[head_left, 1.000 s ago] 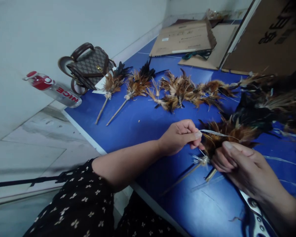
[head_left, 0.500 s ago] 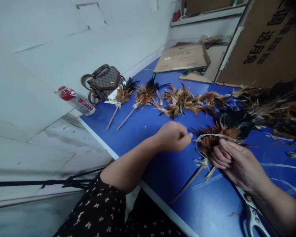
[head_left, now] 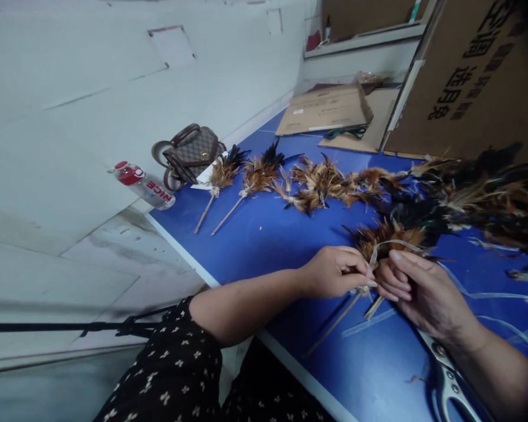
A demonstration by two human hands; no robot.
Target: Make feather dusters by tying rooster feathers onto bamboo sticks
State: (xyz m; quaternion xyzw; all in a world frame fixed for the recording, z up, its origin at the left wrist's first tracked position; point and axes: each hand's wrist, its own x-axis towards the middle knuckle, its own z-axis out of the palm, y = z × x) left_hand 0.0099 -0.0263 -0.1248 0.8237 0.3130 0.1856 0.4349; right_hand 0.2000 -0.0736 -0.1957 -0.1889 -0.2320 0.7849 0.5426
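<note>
My right hand (head_left: 425, 290) grips a bundle of brown and black feathers (head_left: 389, 237) on a thin stick (head_left: 332, 325), low over the blue table (head_left: 273, 246). My left hand (head_left: 337, 272) meets it from the left and pinches a pale strip (head_left: 374, 255) that loops over the feathers down to the binding point. Both hands touch at the bundle's base.
Several finished feather bundles (head_left: 290, 176) lie in a row farther back, with a loose feather pile (head_left: 484, 193) at right. A brown handbag (head_left: 189, 153) and a plastic bottle (head_left: 143, 184) sit at the far left corner. Scissors (head_left: 451, 378) lie under my right forearm. Flat cardboard (head_left: 330, 108) and a big box (head_left: 475, 76) stand behind.
My left hand pulled the strip away to the left, then came back to the bundle and now pinches the strip at its base. The right hand kept its grip.
</note>
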